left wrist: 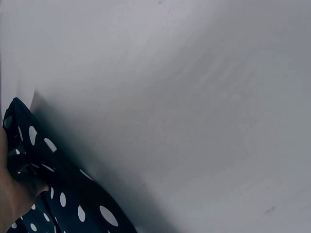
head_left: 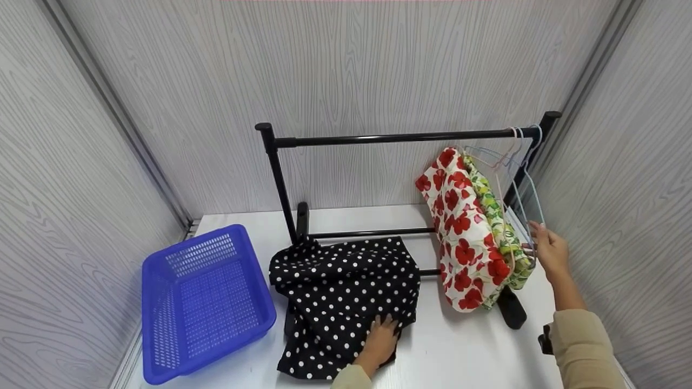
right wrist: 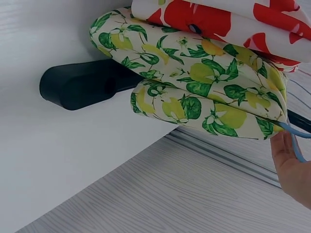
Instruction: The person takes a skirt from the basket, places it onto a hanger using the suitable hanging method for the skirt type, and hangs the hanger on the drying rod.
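A black cloth with white polka dots (head_left: 346,281) is spread in folds over the front of the table. My left hand (head_left: 380,343) rests on its lower right part, fingers spread. In the left wrist view, that hand (left wrist: 17,194) touches the dotted cloth (left wrist: 80,196) at the lower left. At the rack's right end, my right hand (head_left: 550,251) holds the side of a light-blue hanger (head_left: 534,189). In the right wrist view, the hanger (right wrist: 296,145) passes along the fingers of my right hand (right wrist: 294,167), beside the lemon-print cloth (right wrist: 204,82).
A black garment rack (head_left: 394,139) stands across the table. A red-flowered cloth (head_left: 462,232) and the lemon-print cloth hang at its right, along with a pink hanger (head_left: 511,148). A blue plastic basket (head_left: 148,319) stands on the left. Walls enclose the table at the sides and back.
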Tool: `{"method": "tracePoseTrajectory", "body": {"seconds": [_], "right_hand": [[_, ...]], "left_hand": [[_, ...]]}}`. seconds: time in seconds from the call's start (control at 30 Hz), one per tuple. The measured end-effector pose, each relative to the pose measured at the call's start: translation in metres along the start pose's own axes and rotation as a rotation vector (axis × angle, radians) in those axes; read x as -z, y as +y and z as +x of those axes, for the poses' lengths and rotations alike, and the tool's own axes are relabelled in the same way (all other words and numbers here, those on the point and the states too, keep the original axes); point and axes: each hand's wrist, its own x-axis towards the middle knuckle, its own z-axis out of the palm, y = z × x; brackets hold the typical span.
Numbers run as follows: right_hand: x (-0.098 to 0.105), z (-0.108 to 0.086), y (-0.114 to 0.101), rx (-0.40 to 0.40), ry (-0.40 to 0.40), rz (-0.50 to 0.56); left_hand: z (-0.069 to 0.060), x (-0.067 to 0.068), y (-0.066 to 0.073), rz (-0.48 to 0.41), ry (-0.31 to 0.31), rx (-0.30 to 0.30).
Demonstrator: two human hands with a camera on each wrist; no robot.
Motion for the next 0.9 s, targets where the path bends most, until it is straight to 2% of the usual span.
{"method": "tracePoseTrajectory", "body": {"seconds": [0.1, 0.27, 0.5, 0.57, 0.63, 0.7, 0.8, 0.9], "right_hand": [[-0.002, 0.001, -0.002, 0.021, 0.045, 0.038], [-0.003, -0.002, -0.010, 0.065, 0.137, 0.015], [-0.004, -0.015, -0.019, 0.147, 0.284, -0.091], [-0.005, -0.019, -0.021, 0.177, 0.341, -0.122], [-0.005, -0.023, -0.024, 0.202, 0.384, -0.144], [-0.006, -0.028, -0.026, 0.220, 0.424, -0.165], [-0.009, -0.036, -0.030, 0.222, 0.462, -0.196], [-0.012, -0.046, -0.033, 0.223, 0.487, -0.208]], "left_hand": [[0.000, -0.001, -0.001, 0.131, 0.005, -0.066], [0.000, -0.002, -0.001, 0.095, 0.014, -0.057], [0.000, -0.003, 0.001, -0.093, 0.013, 0.043], [0.000, -0.002, 0.001, -0.026, 0.009, 0.020], [0.001, -0.002, 0.001, 0.112, -0.002, -0.031], [0.000, -0.001, 0.000, 0.166, -0.004, -0.054], [0.000, 0.000, 0.000, 0.205, -0.014, -0.077], [0.000, 0.001, 0.000, 0.125, -0.024, -0.052]]}}
